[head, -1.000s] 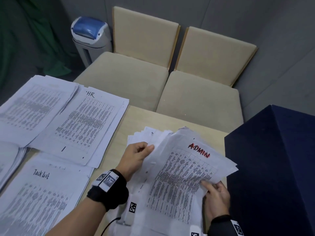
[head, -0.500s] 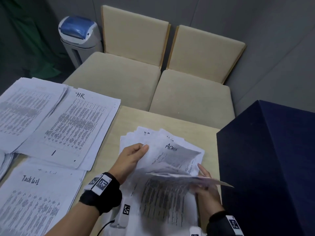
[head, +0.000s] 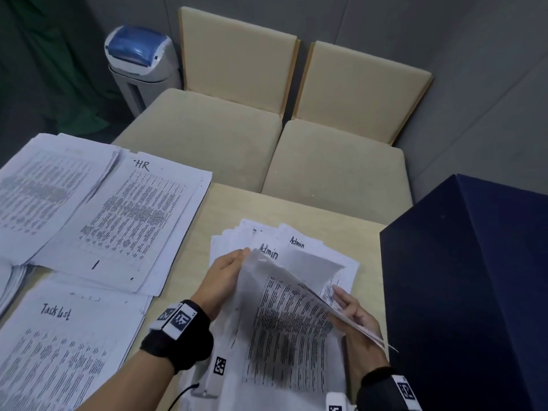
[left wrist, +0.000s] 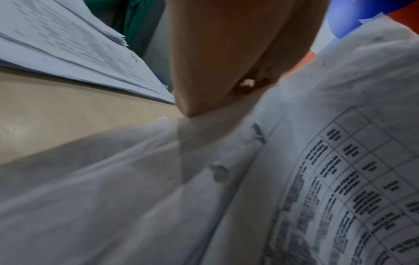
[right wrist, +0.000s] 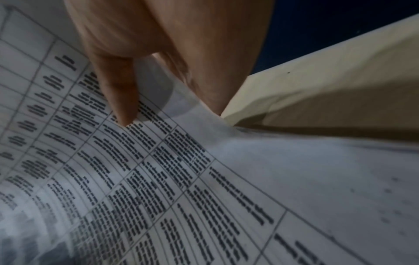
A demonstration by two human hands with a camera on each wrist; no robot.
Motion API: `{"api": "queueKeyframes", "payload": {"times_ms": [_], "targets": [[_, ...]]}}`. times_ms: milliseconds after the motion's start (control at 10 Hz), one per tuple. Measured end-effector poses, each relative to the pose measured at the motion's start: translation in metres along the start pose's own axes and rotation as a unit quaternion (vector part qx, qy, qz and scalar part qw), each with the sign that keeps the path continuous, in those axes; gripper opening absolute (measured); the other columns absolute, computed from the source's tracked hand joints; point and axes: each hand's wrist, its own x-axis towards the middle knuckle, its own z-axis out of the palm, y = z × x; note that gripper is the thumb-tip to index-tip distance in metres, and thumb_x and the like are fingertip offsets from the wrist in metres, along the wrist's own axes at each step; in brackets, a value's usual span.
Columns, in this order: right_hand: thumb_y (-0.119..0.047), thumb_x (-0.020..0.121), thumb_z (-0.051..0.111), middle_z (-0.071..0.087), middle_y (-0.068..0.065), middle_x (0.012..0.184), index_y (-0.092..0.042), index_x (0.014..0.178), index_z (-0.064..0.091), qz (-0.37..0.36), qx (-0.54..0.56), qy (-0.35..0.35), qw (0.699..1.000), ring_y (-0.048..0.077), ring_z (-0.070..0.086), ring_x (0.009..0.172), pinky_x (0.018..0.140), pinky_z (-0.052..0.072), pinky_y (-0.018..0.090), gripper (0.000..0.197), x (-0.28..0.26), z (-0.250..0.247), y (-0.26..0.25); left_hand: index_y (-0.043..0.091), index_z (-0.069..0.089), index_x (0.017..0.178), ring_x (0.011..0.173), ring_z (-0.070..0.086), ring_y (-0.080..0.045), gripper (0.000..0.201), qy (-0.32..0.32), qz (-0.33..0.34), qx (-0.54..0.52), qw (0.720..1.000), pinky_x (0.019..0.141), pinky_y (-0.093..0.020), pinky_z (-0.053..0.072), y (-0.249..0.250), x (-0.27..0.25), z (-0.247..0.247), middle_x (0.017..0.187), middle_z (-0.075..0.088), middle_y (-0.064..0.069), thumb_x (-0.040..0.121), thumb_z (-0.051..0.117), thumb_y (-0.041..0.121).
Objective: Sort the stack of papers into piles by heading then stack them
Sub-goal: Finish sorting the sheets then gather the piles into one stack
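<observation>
Pale tabletop (head: 237, 209): beside the HR pile (head: 124, 221), left hand (head: 222, 271) and right hand (head: 355, 318) pinch limp, light Admin sheets (head: 290, 315); best gripped at edges.

Two beige upholstered chairs (head: 234, 114) (head: 347, 137) stand side by side against a grey panelled wall (head: 474, 69), their seats tucked up to the far edge of a light wooden table (head: 284, 209). Left of the chairs stands a white bin with a blue lid (head: 139, 60), perhaps a pedal type. Beyond it hangs dark green cloth (head: 50, 69). Right of the chairs rises a dark navy block (head: 474, 277).
</observation>
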Motion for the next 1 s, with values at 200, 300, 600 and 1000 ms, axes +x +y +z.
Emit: {"api": "queueKeyframes", "payload": {"times_ms": [200, 300, 600, 1000], "targets": [[-0.021, 0.06, 0.095, 0.06, 0.017, 0.136, -0.013, 0.135, 0.051, 0.039, -0.06, 0.016, 0.997, 0.019, 0.058, 0.123, 0.096, 0.048, 0.038, 0.087, -0.002, 0.005, 0.0, 0.013, 0.079, 0.095, 0.085, 0.072, -0.015, 0.033, -0.112, -0.079, 0.007, 0.991, 0.07, -0.02, 0.054, 0.007, -0.005, 0.003, 0.099, 0.077, -0.007, 0.102, 0.048, 0.019], [-0.011, 0.072, 0.086, 0.073, 0.001, 0.111, -0.017, 0.129, 0.056, 0.044, -0.078, -0.027, 0.996, 0.015, 0.065, 0.107, 0.093, 0.049, 0.037, 0.065, -0.007, 0.008, -0.01, 0.008, 0.08, 0.088, 0.089, 0.073, -0.02, 0.043, -0.128, -0.14, -0.043, 0.981, 0.075, -0.024, 0.055, 0.009, -0.003, 0.005, 0.1, 0.076, -0.012, 0.102, 0.046, 0.031], [-0.017, 0.092, 0.045, 0.067, 0.025, 0.119, 0.006, 0.112, 0.07, 0.056, 0.087, -0.011, 0.995, 0.029, 0.061, 0.12, 0.111, 0.035, 0.047, 0.039, -0.031, -0.018, -0.006, 0.009, 0.065, 0.086, 0.077, 0.06, -0.02, 0.019, 0.032, -0.032, 0.253, 0.966, 0.076, -0.028, 0.044, -0.028, 0.054, 0.0, 0.084, 0.067, -0.004, 0.088, 0.073, 0.027], [0.006, 0.086, 0.046, 0.068, 0.0, 0.129, 0.002, 0.107, 0.067, 0.003, -0.004, 0.048, 0.999, 0.014, 0.065, 0.116, 0.095, 0.045, 0.035, 0.029, -0.012, -0.024, 0.0, 0.013, 0.046, 0.069, 0.049, 0.031, -0.008, 0.033, -0.042, 0.005, 0.143, 0.989, 0.05, -0.022, 0.028, -0.031, 0.035, 0.006, 0.053, 0.035, 0.008, 0.085, 0.074, 0.005]]}}
